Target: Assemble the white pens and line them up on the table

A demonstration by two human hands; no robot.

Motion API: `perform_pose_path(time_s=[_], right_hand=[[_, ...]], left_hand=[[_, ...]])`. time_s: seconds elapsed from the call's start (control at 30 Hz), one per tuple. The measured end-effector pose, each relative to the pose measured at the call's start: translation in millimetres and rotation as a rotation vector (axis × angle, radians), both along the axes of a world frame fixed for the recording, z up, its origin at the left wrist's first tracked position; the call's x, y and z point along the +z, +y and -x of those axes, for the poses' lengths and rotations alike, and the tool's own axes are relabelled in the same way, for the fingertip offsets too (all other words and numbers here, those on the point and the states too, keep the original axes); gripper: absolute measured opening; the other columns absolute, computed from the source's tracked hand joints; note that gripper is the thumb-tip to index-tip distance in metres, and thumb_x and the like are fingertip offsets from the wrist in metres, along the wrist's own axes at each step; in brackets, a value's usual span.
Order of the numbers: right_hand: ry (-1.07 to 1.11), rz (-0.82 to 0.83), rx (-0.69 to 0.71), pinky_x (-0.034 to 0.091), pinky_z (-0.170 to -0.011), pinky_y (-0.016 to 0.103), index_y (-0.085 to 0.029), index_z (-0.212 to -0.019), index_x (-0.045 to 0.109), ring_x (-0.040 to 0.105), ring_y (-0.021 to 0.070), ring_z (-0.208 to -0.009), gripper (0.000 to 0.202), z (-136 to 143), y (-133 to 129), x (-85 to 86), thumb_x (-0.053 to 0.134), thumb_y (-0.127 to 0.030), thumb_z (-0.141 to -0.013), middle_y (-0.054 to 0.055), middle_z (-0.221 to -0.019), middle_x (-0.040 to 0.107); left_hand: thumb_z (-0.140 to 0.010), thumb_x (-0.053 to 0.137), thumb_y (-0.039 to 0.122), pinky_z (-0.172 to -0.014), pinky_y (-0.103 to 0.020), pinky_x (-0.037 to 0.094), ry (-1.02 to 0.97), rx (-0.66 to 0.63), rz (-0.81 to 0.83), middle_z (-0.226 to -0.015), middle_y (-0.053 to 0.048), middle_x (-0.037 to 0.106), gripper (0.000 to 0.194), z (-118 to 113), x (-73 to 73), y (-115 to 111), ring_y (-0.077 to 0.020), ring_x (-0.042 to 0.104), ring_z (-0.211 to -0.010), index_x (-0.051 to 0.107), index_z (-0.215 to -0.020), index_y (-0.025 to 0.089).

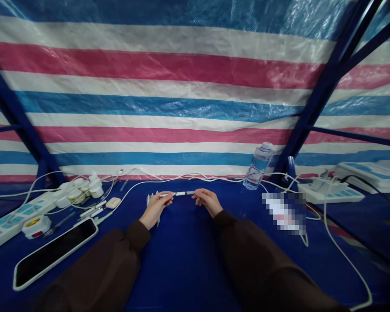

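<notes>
My left hand (156, 209) and my right hand (208, 200) are held out over the blue table, a short gap between them. A thin white pen (181, 193) with dark parts spans that gap. The fingers of my left hand pinch its left end, and those of my right hand close on its right end. Under and beside my left hand, a few thin pen-like items (158, 221) lie on the table, partly hidden by the hand.
A phone (56, 253), power strip (19, 219), plugs (79, 190) and several pens (92, 209) lie at the left. A clear bottle (258, 167) stands right of centre. Farther right are another power strip (331, 193), cables and white boxes (367, 175). Striped sheeting hangs behind.
</notes>
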State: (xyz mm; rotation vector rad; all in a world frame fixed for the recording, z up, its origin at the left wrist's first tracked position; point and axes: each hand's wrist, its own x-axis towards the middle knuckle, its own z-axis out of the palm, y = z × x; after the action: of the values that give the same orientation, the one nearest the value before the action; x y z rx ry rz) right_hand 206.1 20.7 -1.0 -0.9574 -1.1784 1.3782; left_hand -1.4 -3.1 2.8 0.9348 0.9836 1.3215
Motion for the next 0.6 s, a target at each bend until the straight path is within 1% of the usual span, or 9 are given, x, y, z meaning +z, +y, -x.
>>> perform_pose_path(time_s=[0.1, 0.23, 0.43, 0.5, 0.6], right_hand=[[-0.037, -0.043, -0.046, 0.032, -0.041, 0.020, -0.014, -0.069, 0.058, 0.051, 0.0078, -0.044, 0.032, 1.0, 0.4, -1.4, 0.069, -0.043, -0.064, 0.004, -0.064, 0.065], [-0.083, -0.089, -0.071, 0.030, -0.038, 0.020, -0.016, -0.060, 0.052, 0.048, 0.0071, -0.041, 0.037, 2.7, -0.3, -2.1, 0.067, -0.050, -0.065, 0.000, -0.055, 0.058], [-0.170, -0.060, -0.107, 0.025, -0.035, 0.020, -0.018, -0.050, 0.044, 0.037, 0.0067, -0.032, 0.048, 5.0, 0.9, -6.2, 0.056, -0.060, -0.070, -0.006, -0.034, 0.037], [-0.167, -0.034, -0.099, 0.024, -0.034, 0.020, -0.018, -0.048, 0.042, 0.037, 0.0069, -0.032, 0.049, 5.2, 2.0, -7.7, 0.053, -0.060, -0.071, -0.006, -0.033, 0.036], [-0.121, 0.012, -0.068, 0.022, -0.034, 0.020, -0.019, -0.050, 0.042, 0.038, 0.0072, -0.031, 0.043, 4.8, 3.2, -8.2, 0.051, -0.055, -0.071, -0.005, -0.036, 0.039]], left_hand=[[-0.060, 0.076, 0.031, -0.062, -0.020, 0.041, 0.002, -0.005, -0.012, -0.068, -0.002, 0.062, 0.025, 0.2, -1.0, 0.6, -0.0080, 0.055, -0.064, 0.069, -0.077, 0.014], [-0.061, 0.076, 0.031, -0.063, -0.021, 0.041, 0.014, -0.005, -0.015, -0.068, -0.002, 0.063, 0.025, 0.8, -1.4, 0.1, -0.0085, 0.055, -0.064, 0.069, -0.077, 0.014], [-0.060, 0.076, 0.032, -0.063, -0.021, 0.041, 0.032, -0.018, -0.009, -0.067, -0.002, 0.062, 0.027, 0.3, 0.7, -1.4, -0.0087, 0.055, -0.063, 0.069, -0.079, 0.013], [-0.060, 0.076, 0.032, -0.063, -0.021, 0.041, 0.031, -0.022, -0.008, -0.067, -0.002, 0.062, 0.027, 0.2, 0.8, -1.0, -0.0086, 0.055, -0.063, 0.068, -0.078, 0.013], [-0.060, 0.075, 0.033, -0.063, -0.022, 0.041, 0.034, -0.027, -0.010, -0.068, -0.003, 0.063, 0.028, 0.5, 0.5, -0.4, -0.0089, 0.055, -0.063, 0.068, -0.078, 0.013]])
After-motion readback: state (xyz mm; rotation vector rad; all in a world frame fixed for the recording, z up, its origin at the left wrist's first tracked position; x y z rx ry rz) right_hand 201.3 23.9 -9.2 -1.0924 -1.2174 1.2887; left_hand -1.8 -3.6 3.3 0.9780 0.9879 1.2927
